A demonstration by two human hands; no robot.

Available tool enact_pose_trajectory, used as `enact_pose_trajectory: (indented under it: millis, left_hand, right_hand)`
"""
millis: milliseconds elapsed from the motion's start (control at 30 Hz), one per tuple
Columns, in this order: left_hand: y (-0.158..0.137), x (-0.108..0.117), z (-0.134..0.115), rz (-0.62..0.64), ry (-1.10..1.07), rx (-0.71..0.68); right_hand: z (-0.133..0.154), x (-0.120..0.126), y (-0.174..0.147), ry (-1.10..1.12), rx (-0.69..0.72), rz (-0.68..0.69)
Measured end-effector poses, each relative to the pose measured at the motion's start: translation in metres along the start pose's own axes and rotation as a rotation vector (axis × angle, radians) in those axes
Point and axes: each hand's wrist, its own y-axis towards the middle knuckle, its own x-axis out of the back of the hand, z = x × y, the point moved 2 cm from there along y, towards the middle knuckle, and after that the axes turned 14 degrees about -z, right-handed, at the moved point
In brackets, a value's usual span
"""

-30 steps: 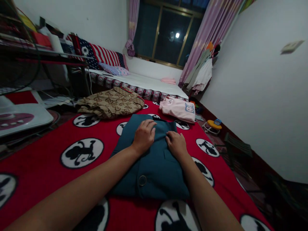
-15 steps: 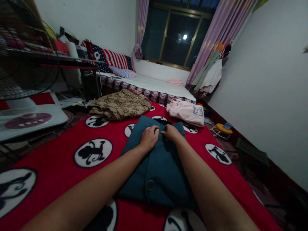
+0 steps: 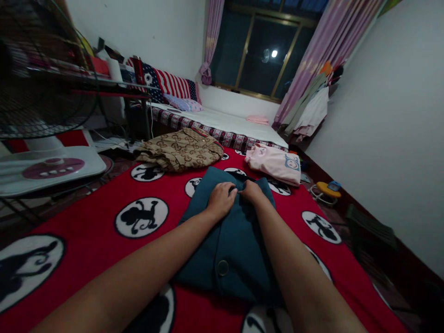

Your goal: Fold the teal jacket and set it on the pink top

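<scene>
The grip of left hand and right hand pinches the teal garment high up, pinched cloth mostly hidden.

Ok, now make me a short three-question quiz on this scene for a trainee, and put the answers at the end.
1. True or false: the left hand and right hand are both at the far end of the folded teal garment.

2. Pick one: what is the main colour of the blanket under that garment? A) green B) red C) yellow

3. Fill in: seen from the head camera, the pink garment with the smiley print lies to the ____ of the brown patterned garment.

Key: 1. True. 2. B. 3. Right.
</scene>
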Motion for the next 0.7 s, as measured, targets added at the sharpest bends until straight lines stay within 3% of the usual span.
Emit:
enact_pose_trajectory:
  millis: [167,300,467,600,700]
  left_hand:
    - [0.002,0.002,0.001,-0.015,-0.056,0.013]
    - [0.005,0.007,0.005,-0.049,-0.07,0.018]
    - [0.008,0.012,0.009,0.078,0.027,-0.029]
    - [0.009,0.019,0.009,0.216,0.048,-0.066]
    - [0.012,0.025,0.011,0.238,-0.024,0.005]
  right_hand:
    - [0.002,-0.006,0.019,0.015,-0.016,-0.011]
    - [0.002,-0.006,0.012,0.058,-0.044,-0.047]
    - [-0.004,-0.004,-0.021,0.144,-0.103,-0.295]
    - [-0.005,-0.004,-0.037,0.607,-0.115,-0.509]
    - [-0.001,-0.01,-0.035,0.939,-0.023,-0.476]
